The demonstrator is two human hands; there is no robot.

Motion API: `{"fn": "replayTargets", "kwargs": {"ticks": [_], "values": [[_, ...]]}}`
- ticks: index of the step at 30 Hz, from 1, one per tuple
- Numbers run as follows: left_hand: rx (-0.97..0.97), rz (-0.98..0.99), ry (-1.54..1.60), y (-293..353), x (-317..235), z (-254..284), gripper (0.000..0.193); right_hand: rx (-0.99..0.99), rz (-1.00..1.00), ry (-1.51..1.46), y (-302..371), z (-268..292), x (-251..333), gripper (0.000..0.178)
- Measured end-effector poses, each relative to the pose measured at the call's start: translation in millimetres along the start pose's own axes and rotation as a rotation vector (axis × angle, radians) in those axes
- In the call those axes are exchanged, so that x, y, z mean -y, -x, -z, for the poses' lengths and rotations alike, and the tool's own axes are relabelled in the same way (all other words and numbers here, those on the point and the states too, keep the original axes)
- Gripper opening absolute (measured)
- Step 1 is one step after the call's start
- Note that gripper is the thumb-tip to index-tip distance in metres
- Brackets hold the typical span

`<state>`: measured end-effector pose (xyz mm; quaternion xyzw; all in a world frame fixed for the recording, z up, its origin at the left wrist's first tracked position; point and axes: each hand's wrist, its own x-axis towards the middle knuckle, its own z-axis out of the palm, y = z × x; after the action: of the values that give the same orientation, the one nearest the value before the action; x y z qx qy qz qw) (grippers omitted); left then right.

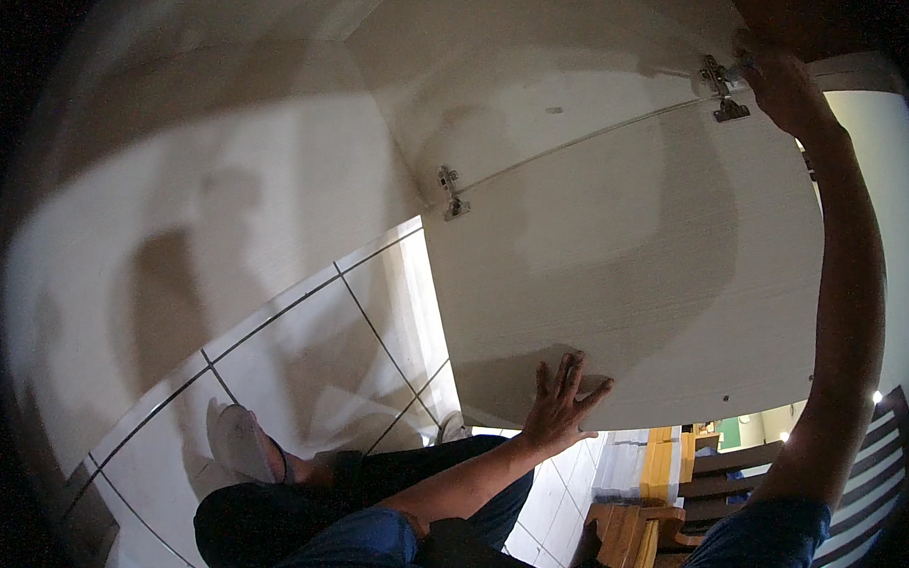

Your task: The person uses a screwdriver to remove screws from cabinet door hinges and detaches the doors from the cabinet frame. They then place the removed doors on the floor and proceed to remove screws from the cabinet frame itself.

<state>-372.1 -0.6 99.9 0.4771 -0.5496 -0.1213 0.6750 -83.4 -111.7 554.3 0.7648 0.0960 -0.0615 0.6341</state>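
The white cabinet door is braced near its lower edge by the flat, released left hand; the right hand is clenched at the upper hinge. If bracing slackens, the door could likely sag and twist the lower hinge.
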Motion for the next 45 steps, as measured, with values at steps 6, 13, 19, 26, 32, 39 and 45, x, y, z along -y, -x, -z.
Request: {"fn": "replayTargets", "kwargs": {"ticks": [6, 13, 19, 26, 32, 39, 45], "values": [[-0.008, -0.001, 0.035, 1, 1, 5, 0.109, -0.021, -0.364, -0.149, -15, 15, 22, 0.034], [-0.037, -0.010, 0.055, 4, 5, 2, 0.108, 0.144, -0.285, -0.032, -16, 12, 18, 0.035], [-0.049, -0.001, 0.011, 5, 8, 6, 0.118, 0.176, -0.272, 0.066, -29, 23, 30, 0.033], [-0.046, -0.011, 0.011, 2, 1, 11, 0.118, -0.034, -0.450, -0.102, -18, 4, 24, 0.037], [-0.006, 0.006, -0.082, 5, -8, 17, 0.118, -0.026, -0.629, -0.126, -18, 27, 63, 0.036], [0.014, -0.023, -0.264, 14, -20, 39, 0.109, -0.392, -0.553, -0.634, 60, 156, 176, 0.025], [-0.049, -0.108, -0.313, 28, -45, 75, 0.083, -0.804, -0.456, -1.227, 210, 201, 229, 0.024]]}}
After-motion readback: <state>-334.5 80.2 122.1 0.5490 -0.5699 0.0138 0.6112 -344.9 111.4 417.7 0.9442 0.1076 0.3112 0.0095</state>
